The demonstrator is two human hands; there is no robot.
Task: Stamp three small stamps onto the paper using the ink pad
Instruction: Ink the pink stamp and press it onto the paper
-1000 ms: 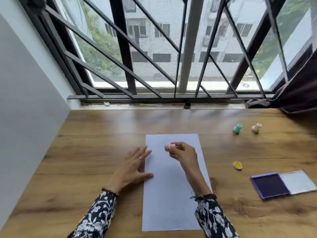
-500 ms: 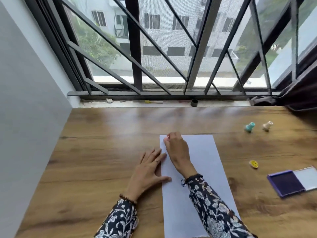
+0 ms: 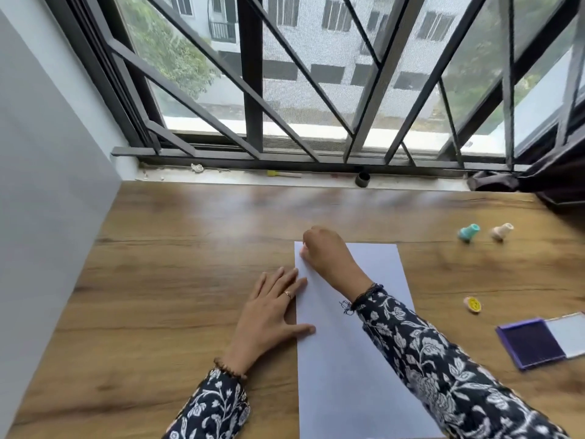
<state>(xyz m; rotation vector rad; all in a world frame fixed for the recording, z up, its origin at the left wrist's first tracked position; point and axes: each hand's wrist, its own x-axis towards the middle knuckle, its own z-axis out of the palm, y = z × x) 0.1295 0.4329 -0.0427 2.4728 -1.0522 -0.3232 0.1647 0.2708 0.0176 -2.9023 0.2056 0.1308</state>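
While your left hand (image 3: 272, 315) lies flat, fingers spread, pinning the paper (image 3: 348, 359) | your right hand (image 3: 326, 251) clenches a pink stamp (image 3: 301, 249), pressing its top-left corner.

The wooden bench (image 3: 177, 280) carries a white sheet of paper (image 3: 348, 359) near its middle. To the right lie a teal stamp (image 3: 468, 232) and a cream stamp (image 3: 501, 231), a yellow stamp (image 3: 472, 304), and an open purple ink pad (image 3: 531, 343).
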